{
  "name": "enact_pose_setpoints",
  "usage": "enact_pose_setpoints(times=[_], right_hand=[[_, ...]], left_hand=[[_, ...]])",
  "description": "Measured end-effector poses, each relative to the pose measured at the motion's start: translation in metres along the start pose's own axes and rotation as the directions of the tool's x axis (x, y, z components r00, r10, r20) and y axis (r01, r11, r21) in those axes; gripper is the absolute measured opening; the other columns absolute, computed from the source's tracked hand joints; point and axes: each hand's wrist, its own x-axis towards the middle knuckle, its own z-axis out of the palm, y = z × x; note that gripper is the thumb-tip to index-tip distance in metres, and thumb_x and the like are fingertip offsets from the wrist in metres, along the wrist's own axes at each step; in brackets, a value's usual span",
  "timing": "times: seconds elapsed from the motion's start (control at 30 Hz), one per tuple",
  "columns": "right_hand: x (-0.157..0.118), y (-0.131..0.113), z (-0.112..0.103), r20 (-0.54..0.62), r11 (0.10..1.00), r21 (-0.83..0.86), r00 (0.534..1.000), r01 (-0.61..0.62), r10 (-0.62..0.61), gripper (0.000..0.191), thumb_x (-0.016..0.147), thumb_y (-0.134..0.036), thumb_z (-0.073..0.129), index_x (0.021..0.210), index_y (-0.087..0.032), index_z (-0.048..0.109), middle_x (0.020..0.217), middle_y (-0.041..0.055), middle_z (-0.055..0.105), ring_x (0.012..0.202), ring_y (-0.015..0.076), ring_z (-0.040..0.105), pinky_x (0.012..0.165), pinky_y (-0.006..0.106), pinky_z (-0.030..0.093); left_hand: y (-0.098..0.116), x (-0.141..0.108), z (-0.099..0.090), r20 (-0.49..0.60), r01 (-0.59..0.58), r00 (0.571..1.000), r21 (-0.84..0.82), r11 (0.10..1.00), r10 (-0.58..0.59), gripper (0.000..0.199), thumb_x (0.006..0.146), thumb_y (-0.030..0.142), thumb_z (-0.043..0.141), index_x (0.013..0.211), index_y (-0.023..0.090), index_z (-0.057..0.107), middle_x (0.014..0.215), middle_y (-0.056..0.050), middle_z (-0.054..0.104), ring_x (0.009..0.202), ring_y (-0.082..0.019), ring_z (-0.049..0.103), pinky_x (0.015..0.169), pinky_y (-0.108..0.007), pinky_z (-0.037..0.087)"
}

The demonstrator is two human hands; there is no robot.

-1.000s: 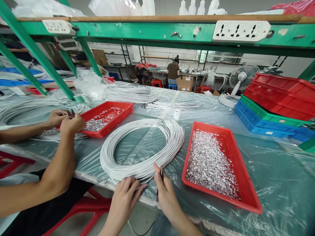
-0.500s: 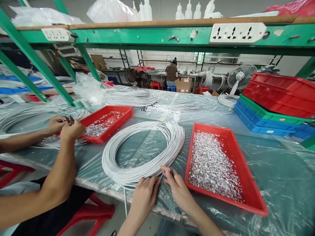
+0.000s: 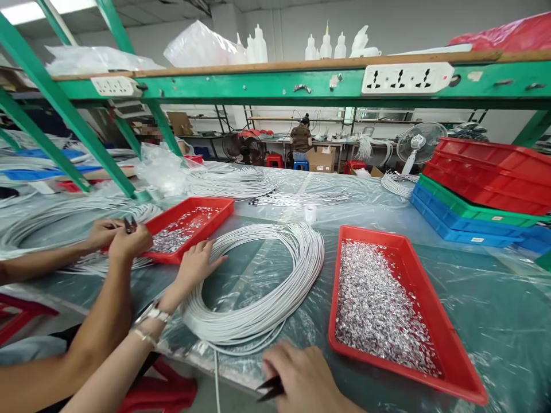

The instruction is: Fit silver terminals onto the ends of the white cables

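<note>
White coiled wire bundle (image 3: 258,287) under the spread left hand (image 3: 196,267) is risking snagging on the dark tweezers (image 3: 270,388) the right hand (image 3: 303,378) is pinching near the bench's front edge.

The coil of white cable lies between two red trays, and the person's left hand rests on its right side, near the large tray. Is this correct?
Not quite. In the head view, the left hand rests on the left side of the coil of white cable, near the small red tray, not the large red tray. The coil does lie between the two trays.

White cable coil (image 3: 258,281) lies flat, looped, mid-table; dark tool (image 3: 270,388), prob. tweezers, at near edge.
</note>
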Motion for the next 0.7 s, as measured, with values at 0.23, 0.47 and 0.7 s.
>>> enact_pose_setpoints(times=[0.23, 0.47, 0.7], right_hand=[[0.077, 0.035, -0.046, 0.125, 0.924, -0.339, 0.982, 0.178, -0.143, 0.016, 0.096, -0.015, 0.052, 0.109, -0.013, 0.060, 0.101, 0.0067, 0.066, 0.084, 0.0203, 0.066, 0.076, 0.038, 0.053], [0.125, 0.078, -0.063, 0.347, 0.858, -0.407, 0.922, 0.313, -0.172, 0.036, 0.092, -0.047, 0.058, 0.107, -0.014, 0.065, 0.094, 0.0066, 0.071, 0.083, 0.0213, 0.069, 0.072, 0.035, 0.055], [0.136, 0.086, -0.057, 0.520, 0.768, -0.414, 0.819, 0.489, -0.241, 0.077, 0.050, -0.053, 0.087, 0.109, -0.009, 0.064, 0.098, 0.0139, 0.071, 0.074, 0.0286, 0.070, 0.056, 0.030, 0.049]], left_hand=[[0.017, 0.058, 0.019, 0.054, -0.091, 0.994, 0.013, 0.996, 0.090, 0.030, 0.093, 0.031, 0.058, 0.118, 0.015, 0.056, 0.118, -0.009, 0.060, 0.099, -0.023, 0.062, 0.083, -0.043, 0.054], [0.014, 0.063, -0.016, -0.073, -0.115, 0.991, -0.032, 0.993, 0.112, 0.030, 0.092, 0.029, 0.059, 0.119, 0.015, 0.056, 0.118, -0.009, 0.060, 0.098, -0.023, 0.063, 0.081, -0.041, 0.055], [0.004, 0.073, -0.003, -0.080, -0.067, 0.995, -0.030, 0.997, 0.064, 0.028, 0.093, 0.030, 0.057, 0.118, 0.017, 0.057, 0.119, -0.008, 0.060, 0.099, -0.023, 0.062, 0.082, -0.041, 0.054]])
